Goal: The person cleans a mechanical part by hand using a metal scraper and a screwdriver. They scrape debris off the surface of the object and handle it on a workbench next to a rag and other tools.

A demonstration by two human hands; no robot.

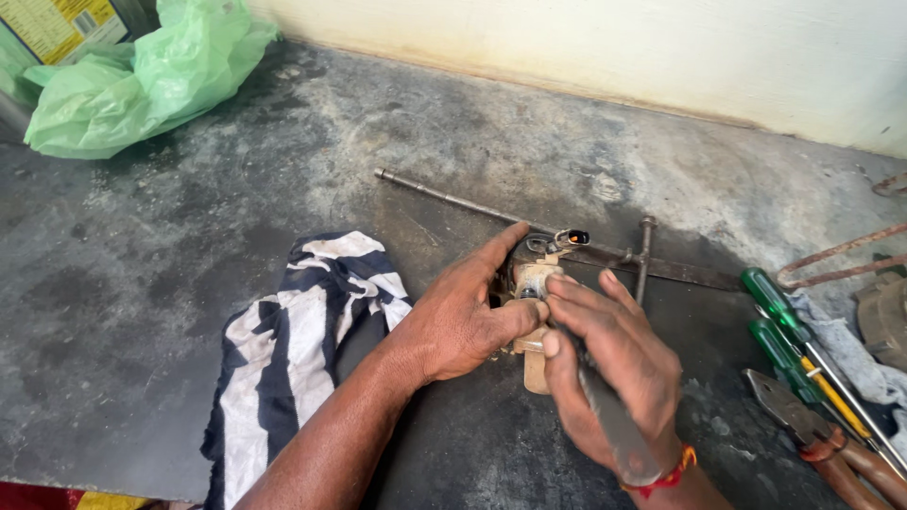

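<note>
The table (189,246) was a dark, stained slab set against a pale wall, with a green plastic bag (132,80) at its far left corner and a striped blue-and-white cloth (293,340) lying near the front. Both hands met over a small tan metal part (531,283) at the middle of the table: the left hand (463,316) was closed around its left side, thumb pressed against it, while the right hand (609,364) gripped a flat grey metal tool (614,425) whose tip was hidden among the fingers at the part. A long thin rod (444,196) and a flat bar (661,269) lay just behind. With the thumb so close to the tool's working end, a slip could have driven it into the left hand, or the part could have skidded across the greasy surface toward the green-handled screwdrivers (779,326) and pliers (822,439) on the right.
</note>
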